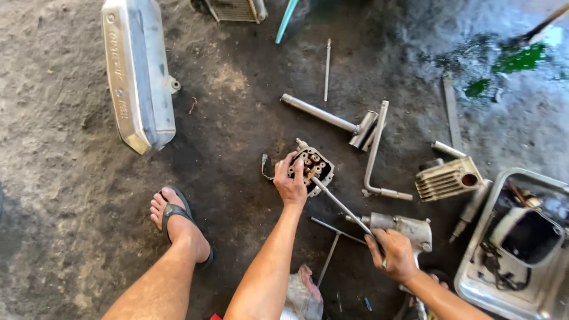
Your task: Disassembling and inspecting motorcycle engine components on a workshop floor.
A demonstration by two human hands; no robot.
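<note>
While your left hand [290, 184] is closed over the edge of the small grey metal cylinder head [312, 169] lying on the oily concrete floor [237, 118], your right hand [393, 255] grips the handle of the silver pneumatic impact wrench [403, 228]. Its long steel extension bar [341, 204] runs diagonally up into the head's top face. A finned grey cylinder block [446, 178] lies to the right, near a metal tray [474, 284]. Your sandalled left foot [178, 222] rests nearby.
</note>
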